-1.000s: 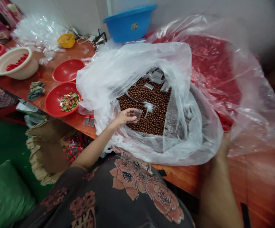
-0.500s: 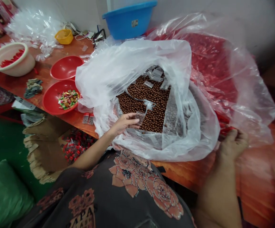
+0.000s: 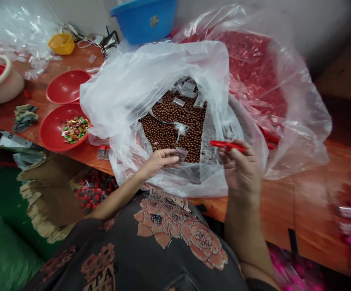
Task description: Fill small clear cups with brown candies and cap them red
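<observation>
A small clear plastic sachet (image 3: 180, 154) is pinched by the left hand (image 3: 158, 163), just above a mass of glossy brown round sweets (image 3: 175, 125) inside a clear polythene bag (image 3: 151, 68). A slender red plastic strip (image 3: 227, 145) is clenched in the right hand (image 3: 242, 167), its long axis nearly level, its free end pointing toward 9 o'clock, toward the sachet.

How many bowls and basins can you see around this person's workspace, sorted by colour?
Red bowls: 2
Cream basin: 1
Blue basin: 1
Yellow bowl: 1
Total: 5
</observation>
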The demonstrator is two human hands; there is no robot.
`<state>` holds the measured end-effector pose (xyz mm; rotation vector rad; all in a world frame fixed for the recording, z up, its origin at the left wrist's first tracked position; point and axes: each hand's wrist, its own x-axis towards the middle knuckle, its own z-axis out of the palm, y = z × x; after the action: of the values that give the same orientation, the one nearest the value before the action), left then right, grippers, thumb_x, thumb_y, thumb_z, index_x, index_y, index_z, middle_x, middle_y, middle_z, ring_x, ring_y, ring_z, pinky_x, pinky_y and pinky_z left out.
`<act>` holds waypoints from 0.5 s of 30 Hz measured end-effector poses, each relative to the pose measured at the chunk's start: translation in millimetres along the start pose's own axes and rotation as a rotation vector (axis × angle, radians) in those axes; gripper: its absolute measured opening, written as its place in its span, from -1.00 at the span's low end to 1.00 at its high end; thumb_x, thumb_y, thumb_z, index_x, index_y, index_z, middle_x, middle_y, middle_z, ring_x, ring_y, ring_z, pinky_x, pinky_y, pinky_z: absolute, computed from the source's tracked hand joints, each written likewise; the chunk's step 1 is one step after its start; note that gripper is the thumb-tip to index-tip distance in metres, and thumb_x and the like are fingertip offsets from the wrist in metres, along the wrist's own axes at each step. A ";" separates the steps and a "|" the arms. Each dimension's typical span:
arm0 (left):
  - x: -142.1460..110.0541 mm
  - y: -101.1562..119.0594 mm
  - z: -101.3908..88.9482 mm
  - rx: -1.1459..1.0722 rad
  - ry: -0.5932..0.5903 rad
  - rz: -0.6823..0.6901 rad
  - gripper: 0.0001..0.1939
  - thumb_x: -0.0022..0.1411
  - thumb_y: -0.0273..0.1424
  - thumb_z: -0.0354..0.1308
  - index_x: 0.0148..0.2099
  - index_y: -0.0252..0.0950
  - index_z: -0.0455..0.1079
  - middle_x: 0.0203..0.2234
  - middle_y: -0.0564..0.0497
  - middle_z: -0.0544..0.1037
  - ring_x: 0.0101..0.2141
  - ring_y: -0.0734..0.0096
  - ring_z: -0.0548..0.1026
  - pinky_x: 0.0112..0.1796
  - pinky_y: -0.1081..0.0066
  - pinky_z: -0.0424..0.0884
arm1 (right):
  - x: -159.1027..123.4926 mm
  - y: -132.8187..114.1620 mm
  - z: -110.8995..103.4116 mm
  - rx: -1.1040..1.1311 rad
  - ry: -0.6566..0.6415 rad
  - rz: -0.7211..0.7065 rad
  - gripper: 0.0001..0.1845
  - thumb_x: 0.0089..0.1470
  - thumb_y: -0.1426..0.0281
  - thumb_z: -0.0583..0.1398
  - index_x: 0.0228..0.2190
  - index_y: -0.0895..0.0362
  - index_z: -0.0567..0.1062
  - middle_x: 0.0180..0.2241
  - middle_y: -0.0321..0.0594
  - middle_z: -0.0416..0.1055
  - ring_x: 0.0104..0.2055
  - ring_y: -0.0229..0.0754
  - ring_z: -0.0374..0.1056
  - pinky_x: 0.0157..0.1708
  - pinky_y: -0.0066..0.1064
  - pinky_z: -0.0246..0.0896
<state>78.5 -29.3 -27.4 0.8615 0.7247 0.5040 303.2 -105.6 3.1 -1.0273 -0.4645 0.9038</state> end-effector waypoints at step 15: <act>-10.6 5.1 17.7 0.195 -0.003 0.085 -0.66 0.08 -0.37 0.32 -0.06 -0.32 0.57 -0.19 -0.10 0.62 -0.26 0.39 0.54 -0.13 0.32 0.44 | -28.3 66.1 14.9 -0.372 -0.409 -0.051 -0.58 0.19 0.26 0.16 0.09 -0.04 0.42 0.07 -0.19 0.46 0.10 -0.12 0.41 0.14 -0.01 0.32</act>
<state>84.2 -42.3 -11.5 1.0784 0.7448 0.5133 248.8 -106.6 -46.2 -1.1603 -1.0276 1.0069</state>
